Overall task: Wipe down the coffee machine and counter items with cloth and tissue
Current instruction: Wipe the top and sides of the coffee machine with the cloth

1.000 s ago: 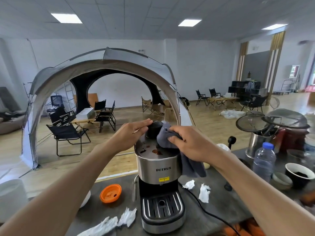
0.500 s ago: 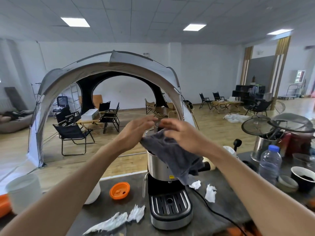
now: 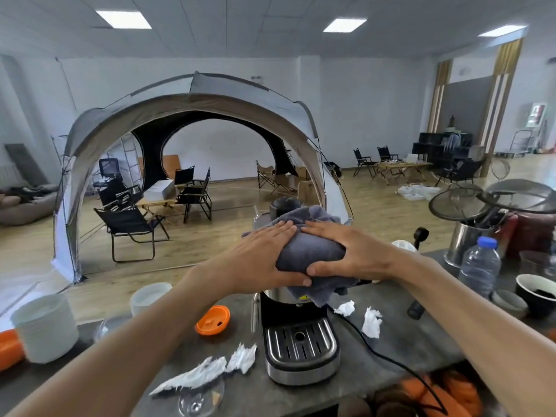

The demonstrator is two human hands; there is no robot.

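Observation:
A steel and black coffee machine stands in the middle of the grey counter. A grey cloth is draped over the machine's top and front. My left hand presses flat on the cloth's left side, thumb under its lower edge. My right hand clasps the cloth from the right, thumb pinching its front. The machine's upper body is hidden under the cloth. Crumpled white tissues lie on the counter: one at the front left, another to the machine's right.
An orange lid lies left of the machine, with white cups further left. A black power cord runs right. A water bottle, a dark cup and a steel canister stand at the right. A glass sits at the front edge.
Both hands have come down from holding the cloth up above the machine and now press it around the machine's top and front. The camera view has drifted slightly.

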